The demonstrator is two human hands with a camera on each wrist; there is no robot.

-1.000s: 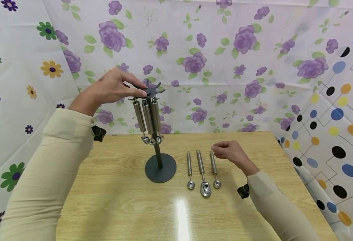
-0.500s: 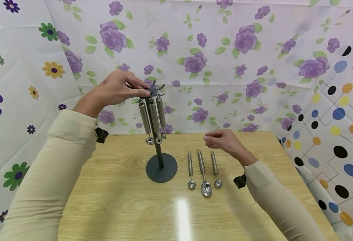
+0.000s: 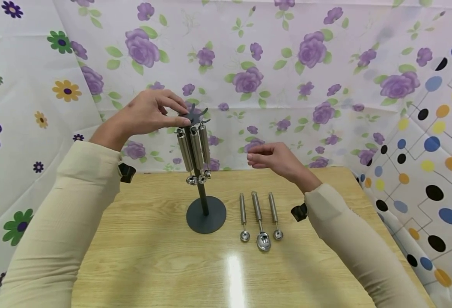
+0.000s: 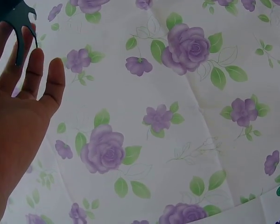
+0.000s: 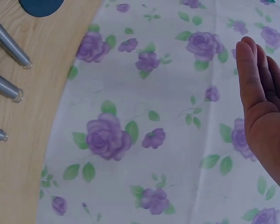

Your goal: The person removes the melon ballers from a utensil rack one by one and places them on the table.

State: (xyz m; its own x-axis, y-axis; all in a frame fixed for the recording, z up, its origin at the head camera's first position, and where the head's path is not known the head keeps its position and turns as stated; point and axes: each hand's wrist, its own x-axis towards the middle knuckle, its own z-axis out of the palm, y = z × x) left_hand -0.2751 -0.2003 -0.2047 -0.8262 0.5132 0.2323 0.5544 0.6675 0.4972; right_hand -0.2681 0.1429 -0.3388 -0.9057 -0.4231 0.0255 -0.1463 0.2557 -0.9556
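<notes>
- Dark grey stand (image 3: 206, 222), upright on the counter (image 3: 153, 261); flat round base, slim post, top plate of curved hooks.
- Left hand (image 3: 153, 112), at the stand's top: pinches the hooked plate between thumb and fingers; the outer fingers (image 4: 55, 86) stand a little apart in the left wrist view.
- Hanging tools (image 3: 196, 149), three, steel: on the stand's hooks, close beside the post, handles up, small rounded heads down.
- Right hand (image 3: 276, 161), raised to the right of the stand, well apart from it: holds nothing; fingers (image 5: 252, 79) nearly straight and laid together, thumb close to the fingertips in the head view.
- Lying on the counter, right of the base, side by side and not touching, handles rearward: left tool (image 3: 243, 214), small round head; middle tool (image 3: 257, 211), longer, large oval head; right tool (image 3: 274, 209), small round head.
- Sleeves (image 3: 56, 231), beige; black wrist devices (image 3: 126, 172), one per arm.
- Rose-printed cloth (image 3: 276, 107) behind; daisy-printed cloth (image 3: 29, 85) left; dotted cloth (image 3: 434, 171) right.
</notes>
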